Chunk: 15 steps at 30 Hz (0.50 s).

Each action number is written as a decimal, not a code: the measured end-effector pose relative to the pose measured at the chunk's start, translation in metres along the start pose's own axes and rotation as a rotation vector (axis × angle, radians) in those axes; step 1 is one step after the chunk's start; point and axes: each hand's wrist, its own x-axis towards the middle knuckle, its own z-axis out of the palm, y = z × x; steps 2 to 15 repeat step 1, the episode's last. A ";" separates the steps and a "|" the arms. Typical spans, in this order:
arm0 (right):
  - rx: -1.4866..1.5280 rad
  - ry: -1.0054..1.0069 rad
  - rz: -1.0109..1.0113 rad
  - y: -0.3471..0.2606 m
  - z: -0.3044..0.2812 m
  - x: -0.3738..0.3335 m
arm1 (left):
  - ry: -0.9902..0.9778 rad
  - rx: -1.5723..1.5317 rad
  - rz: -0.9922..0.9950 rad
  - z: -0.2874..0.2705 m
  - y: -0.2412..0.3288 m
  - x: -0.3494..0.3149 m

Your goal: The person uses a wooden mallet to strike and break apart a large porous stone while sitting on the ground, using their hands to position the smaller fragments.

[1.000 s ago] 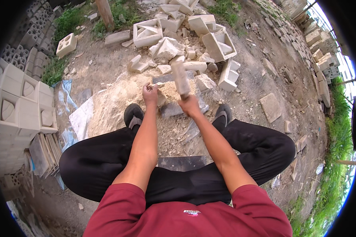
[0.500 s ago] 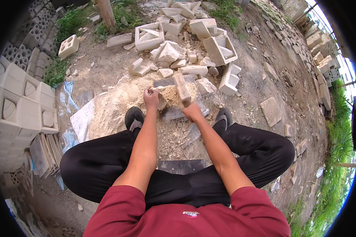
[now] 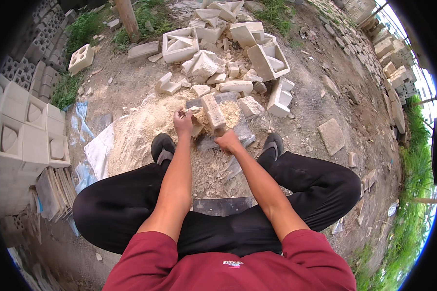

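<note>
My right hand (image 3: pixel 228 142) is closed round the short handle of a wooden mallet (image 3: pixel 213 112), its blocky, dusty head pointing away from me. Left of the mallet, my left hand (image 3: pixel 183 123) has its fingers bent around a small pale stone piece (image 3: pixel 194 110), partly hidden by them. Under both hands lies a dark flat slab (image 3: pixel 209 141) strewn with yellowish crumbs. A pale chunk (image 3: pixel 197 128) sits between my left hand and the mallet head. Whether the mallet touches anything beneath it, I cannot tell.
A heap of crushed pale stone (image 3: pixel 145 126) spreads to the left over a white sheet (image 3: pixel 101 149). Beyond the slab are broken hollow blocks (image 3: pixel 180 44) and rubble. Pale blocks (image 3: pixel 7 140) are stacked at left. My sandalled feet flank the slab; a flat stone (image 3: pixel 331 136) lies right.
The mallet head has shifted left and slightly toward me, closer to my left hand. The pale piece at my left fingertips shows more plainly now.
</note>
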 end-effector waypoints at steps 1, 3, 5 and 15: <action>0.042 -0.086 0.032 -0.005 -0.009 -0.002 | -0.008 -0.019 -0.022 -0.005 -0.003 -0.005; 0.042 -0.086 0.032 -0.005 -0.009 -0.002 | -0.008 -0.019 -0.022 -0.005 -0.003 -0.005; 0.042 -0.086 0.032 -0.005 -0.009 -0.002 | -0.008 -0.019 -0.022 -0.005 -0.003 -0.005; 0.042 -0.086 0.032 -0.005 -0.009 -0.002 | -0.008 -0.019 -0.022 -0.005 -0.003 -0.005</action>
